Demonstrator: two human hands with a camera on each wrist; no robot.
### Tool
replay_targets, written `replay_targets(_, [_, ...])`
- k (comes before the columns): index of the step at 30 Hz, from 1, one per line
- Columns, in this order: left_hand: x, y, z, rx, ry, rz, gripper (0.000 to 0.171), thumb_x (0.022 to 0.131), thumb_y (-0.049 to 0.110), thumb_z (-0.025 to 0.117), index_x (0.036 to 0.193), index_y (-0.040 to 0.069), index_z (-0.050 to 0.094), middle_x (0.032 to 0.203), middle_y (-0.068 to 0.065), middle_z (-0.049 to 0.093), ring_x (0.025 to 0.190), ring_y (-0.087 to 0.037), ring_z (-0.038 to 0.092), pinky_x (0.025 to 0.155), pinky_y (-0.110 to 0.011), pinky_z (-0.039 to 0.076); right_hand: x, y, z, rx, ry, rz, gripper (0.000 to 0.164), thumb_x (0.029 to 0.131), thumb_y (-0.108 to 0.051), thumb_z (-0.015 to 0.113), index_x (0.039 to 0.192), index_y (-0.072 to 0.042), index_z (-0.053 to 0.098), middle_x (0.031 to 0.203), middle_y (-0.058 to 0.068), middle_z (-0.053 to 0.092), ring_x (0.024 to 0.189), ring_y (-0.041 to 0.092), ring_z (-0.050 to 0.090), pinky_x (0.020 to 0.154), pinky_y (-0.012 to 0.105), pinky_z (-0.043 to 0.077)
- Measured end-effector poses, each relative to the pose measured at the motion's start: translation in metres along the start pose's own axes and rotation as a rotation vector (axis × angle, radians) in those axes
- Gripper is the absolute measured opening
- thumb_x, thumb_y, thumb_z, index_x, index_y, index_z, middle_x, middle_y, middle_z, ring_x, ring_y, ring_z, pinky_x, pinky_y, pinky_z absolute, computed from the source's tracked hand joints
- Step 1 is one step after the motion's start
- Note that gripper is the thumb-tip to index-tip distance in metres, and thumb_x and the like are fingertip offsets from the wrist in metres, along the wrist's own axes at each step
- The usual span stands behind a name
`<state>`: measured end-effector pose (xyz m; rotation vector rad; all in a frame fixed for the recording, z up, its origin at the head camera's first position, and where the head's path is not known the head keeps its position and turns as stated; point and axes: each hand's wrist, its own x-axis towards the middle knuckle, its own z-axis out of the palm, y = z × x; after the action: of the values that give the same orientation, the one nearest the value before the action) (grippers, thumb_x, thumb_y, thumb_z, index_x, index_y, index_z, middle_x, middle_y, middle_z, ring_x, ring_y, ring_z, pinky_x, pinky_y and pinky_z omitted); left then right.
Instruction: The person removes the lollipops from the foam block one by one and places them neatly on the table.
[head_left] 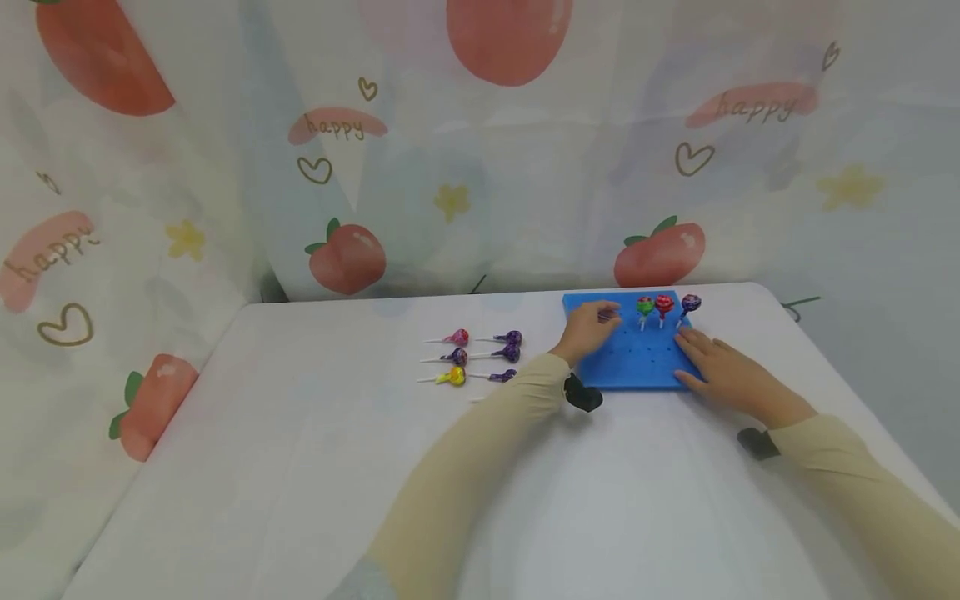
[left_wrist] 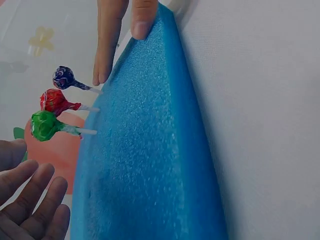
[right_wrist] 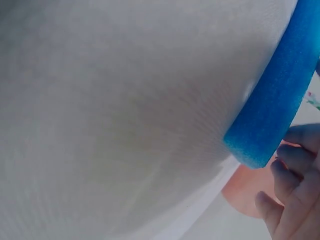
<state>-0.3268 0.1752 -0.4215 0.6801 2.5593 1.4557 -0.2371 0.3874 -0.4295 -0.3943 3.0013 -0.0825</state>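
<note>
My left hand [head_left: 591, 331] hovers over the left part of a blue board [head_left: 633, 367] with small holes. In the left wrist view its fingers [left_wrist: 37, 200] are loosely bent, and I see nothing held there. My right hand [head_left: 723, 375] rests against the board's right edge, fingers extended. Near the board's back right, three wrapped lollipops stand by their sticks: a green one [head_left: 645, 307], a red one [head_left: 663, 305] and a dark purple one [head_left: 691, 303], which leans right. The right wrist view shows the right hand [right_wrist: 295, 185] beside the board's corner.
Several lollipops lie on the white table [head_left: 300, 467] left of the board, among them a yellow one [head_left: 452, 377], a pink one [head_left: 458, 337] and a purple one [head_left: 513, 337]. My left sleeve partly covers the nearest ones. A printed curtain [head_left: 525, 167] hangs behind.
</note>
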Motion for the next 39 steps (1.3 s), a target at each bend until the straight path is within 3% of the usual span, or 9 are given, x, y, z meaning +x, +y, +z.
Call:
replay_targets(5, [0.005,0.000,0.011,0.007,0.012,-0.032,0.033,0.094,0.017,0.058,0.125,0.006,0.059,0.117,-0.007,0.067,0.107,-0.015,0.063,0.086,-0.018,0.050,0.000,-0.001,0.001,0.009,-0.027,-0.020,0.071,0.096,-0.039,0.048,0.142,0.011,0.027,0.148,0.033,0.022,0.136,0.049,0.021,0.109,0.062,0.020])
replay_targets(16, [0.017,0.001,0.035,0.008,0.015,-0.106,0.041,0.092,0.023,0.061,0.130,0.012,0.055,0.123,-0.003,0.065,0.112,-0.010,0.061,0.091,-0.019,0.049,-0.001,-0.010,0.003,0.025,-0.031,0.007,0.070,0.094,-0.035,0.051,0.141,0.012,0.028,0.146,0.035,0.026,0.133,0.051,0.026,0.105,0.060,0.027])
replay_targets(26, [0.023,0.004,0.047,0.032,0.015,-0.100,0.036,0.094,0.019,0.057,0.129,0.010,0.055,0.119,-0.002,0.065,0.110,-0.010,0.061,0.091,-0.019,0.049,-0.003,-0.013,0.001,0.005,0.006,-0.001,0.069,0.094,-0.035,0.052,0.139,0.012,0.031,0.145,0.035,0.029,0.132,0.050,0.029,0.105,0.059,0.030])
replay_targets(39, [0.025,0.004,0.048,0.027,0.010,-0.027,0.026,0.093,0.016,0.059,0.117,0.009,0.066,0.112,-0.002,0.069,0.096,-0.008,0.061,0.081,-0.015,0.049,-0.004,-0.010,-0.002,0.003,0.004,0.011,0.069,0.094,-0.036,0.052,0.139,0.012,0.032,0.144,0.035,0.029,0.132,0.050,0.030,0.104,0.059,0.031])
